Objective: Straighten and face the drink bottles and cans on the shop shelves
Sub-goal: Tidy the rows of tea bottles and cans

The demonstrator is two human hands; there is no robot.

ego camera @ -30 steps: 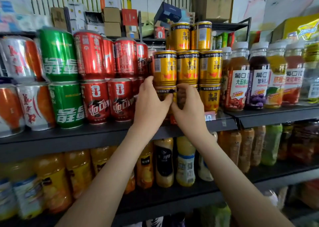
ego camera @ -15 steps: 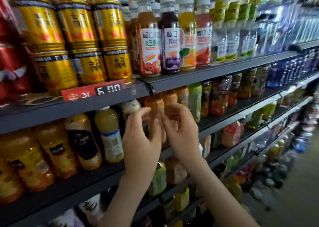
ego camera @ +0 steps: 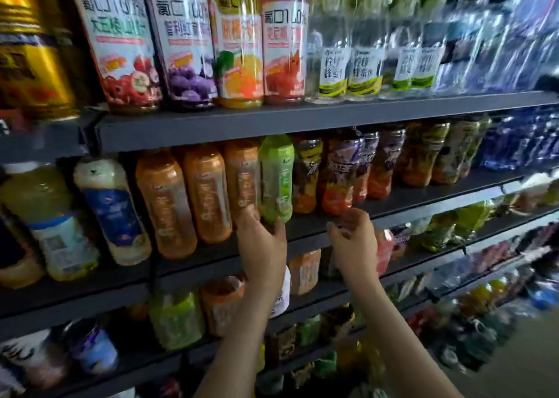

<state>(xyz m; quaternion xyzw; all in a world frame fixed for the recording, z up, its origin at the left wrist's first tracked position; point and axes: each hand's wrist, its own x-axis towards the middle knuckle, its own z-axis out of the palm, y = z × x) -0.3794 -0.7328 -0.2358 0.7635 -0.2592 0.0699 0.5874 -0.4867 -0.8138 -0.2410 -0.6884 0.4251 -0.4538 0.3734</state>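
Shop aisle, dark grey shelving in tiers running away to your right; much of the view is motion-blurred. Upper shelf [ego camera: 302,122]: gold cans [ego camera: 30,65] at far left, then four juice bottles [ego camera: 181,43] with white fruit labels, shoulder to shoulder at the front lip, then clear water bottles [ego camera: 348,65], packed touching. Middle shelf [ego camera: 405,199]: a pale yellow bottle [ego camera: 51,222], a blue-labelled bottle [ego camera: 112,210], three orange bottles [ego camera: 205,192], one green bottle [ego camera: 276,179], then purple-labelled bottles [ego camera: 341,167], side by side with little or no gap. Their caps sit just under the upper shelf, so headroom is slight. A bare strip of shelf lies in front of the purple-labelled bottles, widening to the right. Tier below: lower bottles [ego camera: 175,319], partly behind your forearms. Aisle floor [ego camera: 520,352]: open at lower right. Your left hand [ego camera: 263,246]: raised, back toward you, fingers pointing up at the foot of the third orange bottle, thumb in front of the green bottle's base. It seems to touch, but the blur hides whether it grasps, so you cannot tell. Your right hand [ego camera: 354,246]: raised beside it, apart from the left, at the middle shelf's front edge below the purple-labelled bottles, fingers loosely curled, holding nothing. Both forearms are bare and rise from the bottom of the view.
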